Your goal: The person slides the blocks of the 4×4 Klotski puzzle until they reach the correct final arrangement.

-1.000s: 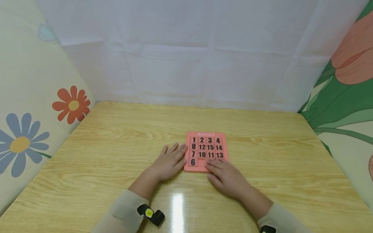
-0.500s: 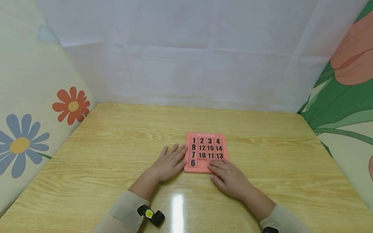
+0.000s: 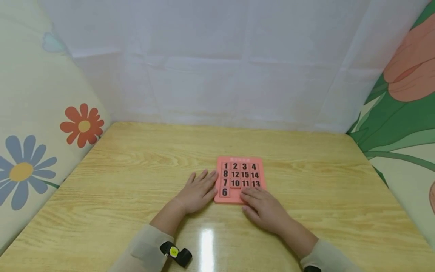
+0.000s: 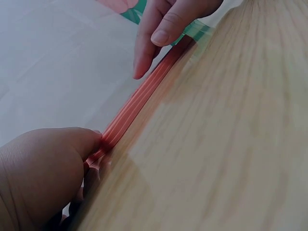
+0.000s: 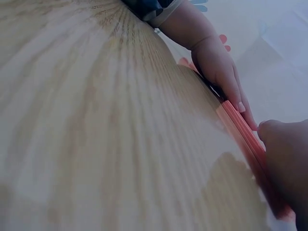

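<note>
A pink sliding number puzzle (image 3: 232, 200) lies flat on the table, black numbers on its square tiles. The rows show 1 2 3 4, then 8 12 15 14, then 7 10 11 13; a 6 tile (image 3: 224, 192) sits at the lower left with a gap on its right. My left hand (image 3: 195, 194) lies with straight fingers along the puzzle's left edge, thumb at its side. My right hand (image 3: 266, 207) rests its fingertips on the bottom row, hiding the tiles there. In the left wrist view, the puzzle's side (image 4: 139, 98) runs between both hands.
The wood-grain table (image 3: 136, 158) reaches back to a white cloth (image 3: 197, 75). Flower-printed panels stand at the left (image 3: 23, 94) and right (image 3: 401, 124). A black strap with a yellow centre (image 3: 174, 252) is on the left sleeve.
The right fingertips slid slightly right along the bottom row, then back left. My left hand stayed at the puzzle's edge. The head view has tipped up a little.
</note>
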Demonstrator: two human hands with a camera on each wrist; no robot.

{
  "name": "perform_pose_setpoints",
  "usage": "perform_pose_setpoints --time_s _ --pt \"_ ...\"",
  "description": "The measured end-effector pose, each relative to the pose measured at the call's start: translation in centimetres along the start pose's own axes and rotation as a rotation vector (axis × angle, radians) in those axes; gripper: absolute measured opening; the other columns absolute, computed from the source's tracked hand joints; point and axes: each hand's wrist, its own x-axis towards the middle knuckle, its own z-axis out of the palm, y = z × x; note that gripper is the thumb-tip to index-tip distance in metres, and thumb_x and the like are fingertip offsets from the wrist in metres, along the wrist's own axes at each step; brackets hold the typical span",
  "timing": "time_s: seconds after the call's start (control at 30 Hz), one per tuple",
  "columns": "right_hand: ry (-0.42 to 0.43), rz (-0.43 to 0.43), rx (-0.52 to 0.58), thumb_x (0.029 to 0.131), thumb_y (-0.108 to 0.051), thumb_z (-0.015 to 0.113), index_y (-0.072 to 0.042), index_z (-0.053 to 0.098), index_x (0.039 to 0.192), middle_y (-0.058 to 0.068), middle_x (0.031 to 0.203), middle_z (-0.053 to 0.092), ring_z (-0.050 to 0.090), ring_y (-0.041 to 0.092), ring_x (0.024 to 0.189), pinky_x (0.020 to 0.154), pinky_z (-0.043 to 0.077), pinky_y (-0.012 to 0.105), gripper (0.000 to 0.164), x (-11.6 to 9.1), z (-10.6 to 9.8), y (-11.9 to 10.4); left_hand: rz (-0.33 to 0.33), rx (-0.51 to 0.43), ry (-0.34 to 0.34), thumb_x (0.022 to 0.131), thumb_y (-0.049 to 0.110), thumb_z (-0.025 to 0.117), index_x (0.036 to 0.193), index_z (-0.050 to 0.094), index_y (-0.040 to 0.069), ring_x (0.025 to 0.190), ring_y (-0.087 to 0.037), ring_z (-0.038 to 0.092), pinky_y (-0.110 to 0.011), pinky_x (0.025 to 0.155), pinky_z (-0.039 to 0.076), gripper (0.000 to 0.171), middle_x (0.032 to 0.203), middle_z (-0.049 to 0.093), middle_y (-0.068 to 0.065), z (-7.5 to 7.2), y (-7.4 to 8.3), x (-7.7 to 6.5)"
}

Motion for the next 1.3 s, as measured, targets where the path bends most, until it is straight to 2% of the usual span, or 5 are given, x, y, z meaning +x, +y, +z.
perform_pose_setpoints --time_s 0.13,0.47,0.63,1.13,1.3 --pt "0.005 -0.033 -0.007 0.098 -0.034 0.055 -0.012 0.059 0.136 0.005 0.143 0.056 0.051 0.023 0.134 0.116 0.036 0.045 0.045 0.7 0.3 -0.8 -0.003 -0.003 0.003 0.106 0.038 0.034 0.156 0.024 0.01 0.153 -0.034 0.01 -0.058 0.123 -0.001 0.058 0.163 0.02 -0.007 0.1 0.0 -0.1" --pt "-0.068 -0.032 0.027 0.1 -0.038 0.049 -0.014 0.053 0.142 0.003 0.151 0.048 0.043 0.024 0.141 0.119 0.032 0.045 0.048 2.3 1.2 -2.2 -0.004 -0.002 -0.002 0.106 0.038 0.033 0.156 0.024 0.01 0.153 -0.033 0.011 -0.058 0.123 -0.001 0.058 0.163 0.02 -0.007 0.2 0.1 -0.3" --pt "-0.051 -0.063 0.02 0.101 -0.037 0.05 -0.011 0.055 0.14 0.004 0.149 0.05 0.045 0.024 0.14 0.118 0.033 0.046 0.047 2.6 1.3 -2.5 -0.003 -0.003 0.006 0.106 0.038 0.034 0.156 0.025 0.01 0.153 -0.033 0.011 -0.058 0.123 0.0 0.057 0.163 0.022 -0.007 0.4 0.1 -0.2" --pt "-0.02 -0.067 0.007 0.1 -0.036 0.052 -0.013 0.056 0.139 0.004 0.146 0.054 0.048 0.025 0.138 0.116 0.036 0.045 0.045 2.2 1.1 -1.7 0.014 -0.019 0.034 0.106 0.036 0.035 0.155 0.027 0.007 0.152 -0.036 0.015 -0.059 0.122 0.001 0.057 0.162 0.025 -0.01 0.1 0.2 -0.4" --pt "-0.022 -0.052 0.015 0.099 -0.036 0.054 -0.015 0.057 0.139 0.004 0.146 0.053 0.048 0.024 0.137 0.117 0.035 0.044 0.045 2.0 0.9 -1.5 0.008 -0.013 0.021 0.106 0.037 0.035 0.155 0.026 0.007 0.152 -0.035 0.014 -0.059 0.123 0.001 0.058 0.162 0.024 -0.009 -0.1 0.3 -0.4"
